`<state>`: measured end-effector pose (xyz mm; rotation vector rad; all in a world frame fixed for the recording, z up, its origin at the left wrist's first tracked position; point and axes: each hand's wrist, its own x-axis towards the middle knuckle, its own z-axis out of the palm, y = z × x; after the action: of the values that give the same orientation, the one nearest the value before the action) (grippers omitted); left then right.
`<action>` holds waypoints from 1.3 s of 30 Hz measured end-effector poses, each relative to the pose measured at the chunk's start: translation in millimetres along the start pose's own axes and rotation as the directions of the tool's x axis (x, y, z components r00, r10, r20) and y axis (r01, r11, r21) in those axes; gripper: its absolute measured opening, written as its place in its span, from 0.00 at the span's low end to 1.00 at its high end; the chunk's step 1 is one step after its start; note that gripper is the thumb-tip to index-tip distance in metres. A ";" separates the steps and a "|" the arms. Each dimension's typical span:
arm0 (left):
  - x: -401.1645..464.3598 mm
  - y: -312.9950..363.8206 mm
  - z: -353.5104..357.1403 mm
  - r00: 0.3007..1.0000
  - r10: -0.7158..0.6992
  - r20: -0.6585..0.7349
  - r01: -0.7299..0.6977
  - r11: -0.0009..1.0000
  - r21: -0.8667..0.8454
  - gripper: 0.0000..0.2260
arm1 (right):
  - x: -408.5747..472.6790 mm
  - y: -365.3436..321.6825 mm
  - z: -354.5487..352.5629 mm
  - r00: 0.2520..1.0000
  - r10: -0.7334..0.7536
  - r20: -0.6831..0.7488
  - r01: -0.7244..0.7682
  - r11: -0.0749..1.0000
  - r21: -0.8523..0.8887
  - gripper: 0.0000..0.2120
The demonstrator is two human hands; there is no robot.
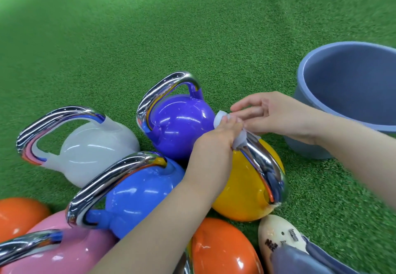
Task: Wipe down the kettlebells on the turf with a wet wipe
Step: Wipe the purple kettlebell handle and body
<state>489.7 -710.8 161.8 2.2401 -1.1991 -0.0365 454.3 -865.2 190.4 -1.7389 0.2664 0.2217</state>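
White wet wipe (222,121) gripped by left hand (216,143) on yellow kettlebell (242,188) handle; right hand (274,115) fingers relaxed; shoe (278,235) print unreadable.

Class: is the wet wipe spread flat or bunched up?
Bunched up: the wet wipe is crumpled in the left hand against the yellow kettlebell's handle.

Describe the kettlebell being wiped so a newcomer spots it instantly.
Start at the blue bucket on the right. Just left of it sits the yellow kettlebell, the only yellow one in the cluster, its chrome handle gripped through a white wet wipe.
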 end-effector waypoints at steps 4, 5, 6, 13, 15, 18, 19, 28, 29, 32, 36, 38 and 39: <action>-5.7 6.3 0.3 0.999 0.044 0.021 -0.046 0.995 0.088 0.26 | -11.9 -15.0 -2.6 1.000 -0.011 0.024 0.018 0.947 -0.319 0.16; -10.9 7.1 2.8 0.996 0.080 -0.028 -0.077 0.992 0.104 0.23 | -14.7 -18.4 -2.4 0.999 -0.015 0.052 0.036 0.911 -0.411 0.17; -16.0 6.9 6.6 0.991 0.122 -0.058 -0.114 0.985 0.127 0.21 | -17.1 -21.9 -2.6 0.996 -0.007 0.091 0.052 0.862 -0.504 0.18; -23.6 13.3 -15.6 0.984 -0.102 -0.145 0.062 0.964 -0.257 0.12 | -23.1 -42.9 1.2 0.975 0.120 0.186 0.075 0.609 -0.789 0.26; -24.4 9.0 -32.2 0.939 -0.308 -0.156 0.231 0.896 -0.378 0.12 | -16.5 -49.2 7.9 0.986 0.023 0.166 0.108 0.670 -0.735 0.22; -23.7 -11.7 -58.1 0.873 -0.448 -0.192 0.320 0.824 -0.467 0.08 | -2.3 -60.2 21.9 0.986 -0.137 0.099 0.169 0.816 -0.553 0.11; -23.6 -19.2 -67.1 0.856 -0.478 -0.195 0.330 0.798 -0.504 0.06 | 3.3 -64.1 28.8 0.981 -0.175 0.082 0.192 0.854 -0.483 0.07; -27.8 -63.1 -127.7 0.746 -0.627 -0.223 0.276 0.597 -0.753 0.10 | 55.6 -89.1 94.3 0.970 -0.233 0.069 0.242 0.911 -0.332 0.04; -28.4 -66.8 -128.8 0.744 -0.629 -0.224 0.292 0.607 -0.739 0.10 | 59.4 -88.1 97.2 0.972 -0.227 0.060 0.233 0.913 -0.336 0.04; -31.4 -86.5 -132.7 0.730 -0.638 -0.247 0.356 0.663 -0.659 0.09 | 74.8 -86.5 107.0 0.982 -0.185 0.020 0.182 0.934 -0.308 0.10; -32.7 -103.0 -136.5 0.715 -0.669 -0.200 0.426 0.645 -0.634 0.12 | 91.9 -77.9 113.4 0.993 -0.114 -0.035 0.103 0.969 -0.223 0.10; -29.5 -111.3 -136.5 0.703 -0.682 -0.202 0.464 0.655 -0.597 0.12 | 98.7 -73.3 116.1 0.996 -0.083 -0.042 0.074 0.979 -0.188 0.10; -26.0 -116.3 -136.1 0.696 -0.686 -0.214 0.482 0.666 -0.570 0.11 | 102.8 -71.3 117.0 0.996 -0.072 -0.048 0.062 0.981 -0.183 0.09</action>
<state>601.1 -576.0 208.4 1.9516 -0.1375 -0.0991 573.7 -743.4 205.7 -1.9329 0.2319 0.1532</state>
